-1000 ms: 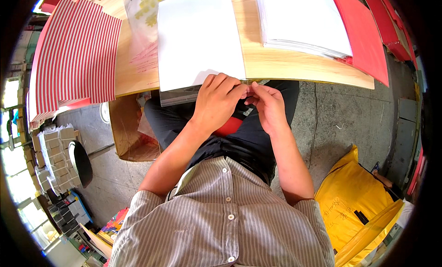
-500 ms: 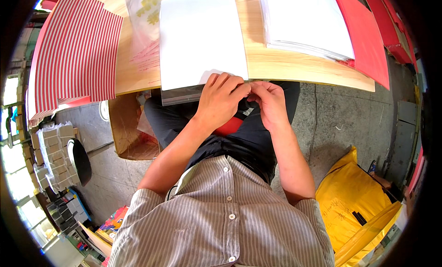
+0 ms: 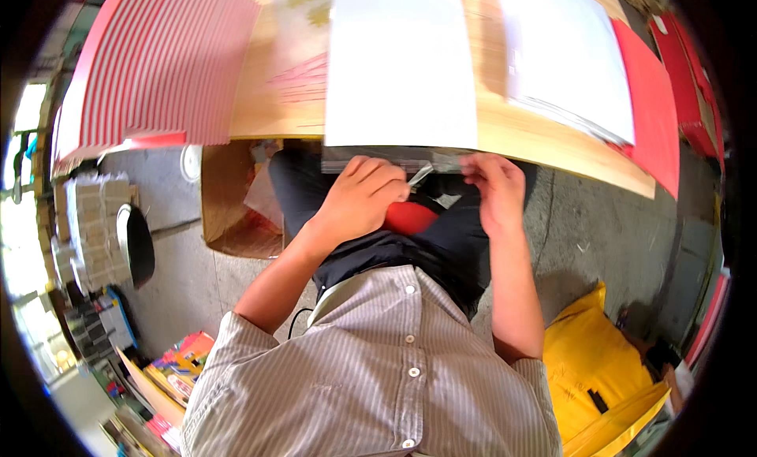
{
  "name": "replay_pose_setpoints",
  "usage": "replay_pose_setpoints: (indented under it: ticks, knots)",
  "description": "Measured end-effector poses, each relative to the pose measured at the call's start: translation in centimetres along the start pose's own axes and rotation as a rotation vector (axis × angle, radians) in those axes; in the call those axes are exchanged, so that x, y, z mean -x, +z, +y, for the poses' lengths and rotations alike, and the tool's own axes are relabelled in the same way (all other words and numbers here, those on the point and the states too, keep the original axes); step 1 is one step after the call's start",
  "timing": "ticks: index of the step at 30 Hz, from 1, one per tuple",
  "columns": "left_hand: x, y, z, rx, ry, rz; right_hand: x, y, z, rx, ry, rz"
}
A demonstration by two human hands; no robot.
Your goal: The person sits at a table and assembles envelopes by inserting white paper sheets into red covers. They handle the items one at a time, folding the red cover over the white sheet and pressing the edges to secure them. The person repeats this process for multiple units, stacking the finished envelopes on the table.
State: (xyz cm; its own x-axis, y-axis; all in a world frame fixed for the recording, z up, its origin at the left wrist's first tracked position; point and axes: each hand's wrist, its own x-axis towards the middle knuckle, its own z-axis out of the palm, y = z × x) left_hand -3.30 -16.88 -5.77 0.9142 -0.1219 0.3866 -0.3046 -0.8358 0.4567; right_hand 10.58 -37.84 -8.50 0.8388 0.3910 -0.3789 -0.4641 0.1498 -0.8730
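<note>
"Clear plastic flap (image 3: pixel 371 159), smooth and glossy: where does it lie?"

"Along the lower edge of a flat, bright white rectangular sheet (image 3: pixel 400 67), overhanging the front of the pale wood-grain table (image 3: pixel 493 130), above the black fabric trousers (image 3: pixel 296 177)."

"And the left hand (image 3: pixel 363 195)?"

"Just below the flap, knuckles up, fingers curled and close together. Thumb and forefinger pinch the lower end of a narrow, pale, shiny strip (image 3: pixel 421 173), which slants up toward the flap's right part."

"The right hand (image 3: pixel 498 190)?"

"At the flap's right end, fingers bent, the tips reaching the thin film. They are blurred, so whether they grip it cannot be told."

"What flanks the sheet?"

"On the left, a fanned stack of red-and-white striped edges (image 3: pixel 177 63), ridged like corrugation. On the right, a pile of glossy white sheets (image 3: pixel 568 63) beside a stiff, matte red panel (image 3: pixel 656 110)."

"Below the table?"

"A brown cardboard box (image 3: pixel 217 212) at the left; farther down at the right, a creased yellow plastic bag (image 3: pixel 595 354) on grey, rough concrete (image 3: pixel 579 228)."
</note>
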Motion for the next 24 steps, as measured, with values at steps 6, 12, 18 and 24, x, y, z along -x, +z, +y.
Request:
replay_pose_setpoints:
  ticks: [6,12,18,24]
  knots:
    - [14.4,-4.4,-5.6,0.383,-0.612,0.526,0.4,-0.2,-0.1,-0.091,0.02,0.031]
    - [28.2,-6.9,-12.1,0.466,-1.166,0.915,0.0,-0.5,-0.1,-0.087,0.037,-0.003]
    - [37.8,-4.2,-18.0,0.004,-1.403,0.782,0.5,-1.6,-0.8,-0.082,0.076,-0.059]
    - [45.1,-2.2,-20.9,-0.21,-1.693,0.686,0.9,-1.8,-0.6,0.172,-0.017,0.003]
